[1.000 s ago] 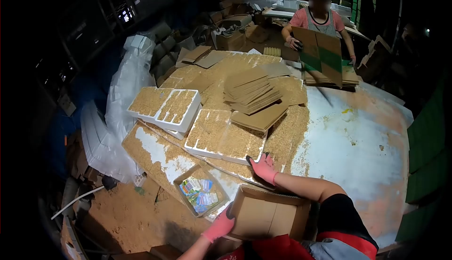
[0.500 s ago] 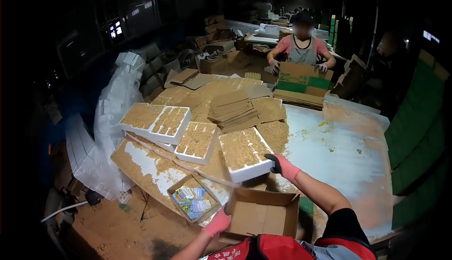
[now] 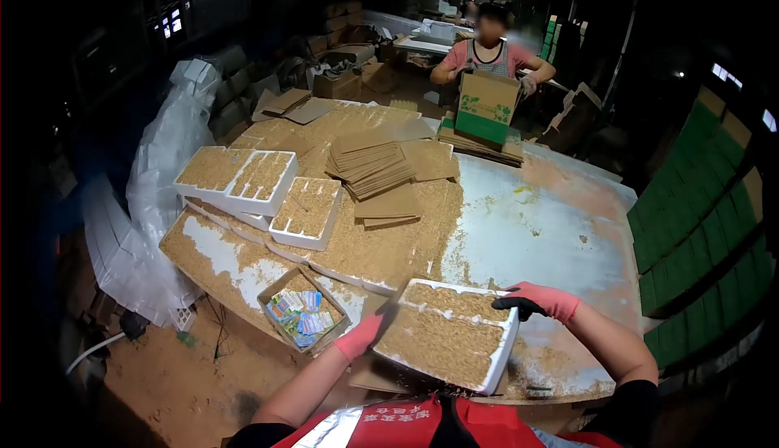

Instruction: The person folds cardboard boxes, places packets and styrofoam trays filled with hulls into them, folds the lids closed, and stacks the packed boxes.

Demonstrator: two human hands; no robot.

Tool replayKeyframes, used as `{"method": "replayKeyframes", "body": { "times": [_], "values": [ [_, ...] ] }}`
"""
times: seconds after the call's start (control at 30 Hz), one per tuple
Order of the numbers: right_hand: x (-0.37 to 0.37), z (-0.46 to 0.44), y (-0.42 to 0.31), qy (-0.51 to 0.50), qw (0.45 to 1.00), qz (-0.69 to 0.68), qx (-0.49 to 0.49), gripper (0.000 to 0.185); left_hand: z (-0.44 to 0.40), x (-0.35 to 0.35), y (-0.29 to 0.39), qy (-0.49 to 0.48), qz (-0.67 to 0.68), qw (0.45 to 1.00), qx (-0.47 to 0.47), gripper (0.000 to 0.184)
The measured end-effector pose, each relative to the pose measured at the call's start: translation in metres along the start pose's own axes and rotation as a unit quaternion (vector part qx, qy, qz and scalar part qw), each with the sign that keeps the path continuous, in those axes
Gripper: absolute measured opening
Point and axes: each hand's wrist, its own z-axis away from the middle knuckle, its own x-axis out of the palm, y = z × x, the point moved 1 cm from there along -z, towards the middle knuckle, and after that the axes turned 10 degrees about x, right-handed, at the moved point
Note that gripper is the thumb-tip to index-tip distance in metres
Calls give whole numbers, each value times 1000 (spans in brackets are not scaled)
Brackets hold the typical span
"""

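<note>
A white foam box (image 3: pixel 442 336) filled with tan sawdust-like material is tilted in front of me, close to my body. My right hand (image 3: pixel 545 302), in a pink and black glove, grips its far right corner, fingers over the rim. Against its left side is my left hand (image 3: pixel 365 334), gloved the same way, with its fingertips blurred at the edge. Beneath the foam box, a cardboard box (image 3: pixel 375 376) is almost wholly hidden. Left of my left hand stands a small open carton (image 3: pixel 345 325) holding colourful printed packets (image 3: pixel 305 315).
More filled foam boxes (image 3: pixel 304 214) stand on the table's left, beside a pile of flat cardboard (image 3: pixel 369 164). Sawdust covers much of the tabletop (image 3: pixel 535 221). Across it, a co-worker (image 3: pixel 491 54) handles a green-printed carton (image 3: pixel 485 109). Green cartons (image 3: pixel 698 213) are stacked at right.
The foam box has come from the table toward me, over the cardboard box. My left hand has moved from the cardboard box to the foam box's side. The co-worker's carton is now opened out.
</note>
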Motion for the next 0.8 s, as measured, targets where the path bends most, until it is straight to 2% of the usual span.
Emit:
{"method": "replayKeyframes", "body": {
  "times": [0.03,0.07,0.1,0.13,0.17,0.2,0.23,0.27,0.3,0.37,0.4,0.43,0.47,0.5,0.53,0.57,0.6,0.63,0.7,0.77,0.8],
  "values": [
    [8,-17,-6,7,1000,10,4,44,4,2,17,32,-17,995,-88,54],
    [15,-27,-10,-8,999,12,-33,46,5,-8,22,29,-21,993,-117,54],
    [27,-37,-9,54,992,71,-87,45,10,-19,24,26,-24,989,-145,55],
    [42,-34,-7,153,960,196,-127,44,16,-22,22,44,-21,997,-57,53],
    [59,-20,-15,252,900,314,-166,45,20,-26,24,53,-56,995,-61,50],
    [72,-16,-12,319,859,327,-229,49,16,-33,27,50,-95,993,-51,51],
    [87,-5,-23,443,761,405,-245,45,16,-36,24,45,-128,990,-45,52],
    [91,-14,-24,389,803,385,-236,42,14,-44,-17,13,-190,980,-55,52],
    [96,-27,-22,335,842,360,-224,39,14,-34,-11,22,-312,939,-140,53],
    [116,-72,-19,164,909,319,-212,36,-1,-60,-62,24,-305,952,5,52],
    [127,-97,-12,117,913,334,-205,37,-9,-72,-44,15,-168,983,-75,51],
    [139,-128,4,85,919,341,-181,38,-28,-82,-5,9,-28,988,-150,50],
    [144,-139,4,69,920,347,-167,38,-48,-89,28,45,16,983,-179,49],
    [152,-145,2,51,923,351,-151,38,-78,-111,-6,68,-111,990,-48,42],
    [160,-149,4,68,913,373,-146,37,-110,-117,-11,98,-120,987,-45,35],
    [166,-155,2,87,904,395,-141,36,-135,-110,16,107,-418,900,58,29],
    [169,-151,-9,84,902,405,-122,34,-163,-109,5,89,-533,836,92,25],
    [170,-142,-20,81,906,407,-89,32,-196,-113,-18,47,-658,741,126,27],
    [170,-135,-21,82,913,393,-66,41,-257,-125,-58,-16,-849,494,188,35],
    [178,-122,-15,156,918,351,-94,39,-296,-126,-54,-99,-859,475,162,38],
    [180,-119,-8,174,902,380,-109,38,-314,-125,-47,-114,-856,480,155,35]
  ]
}}
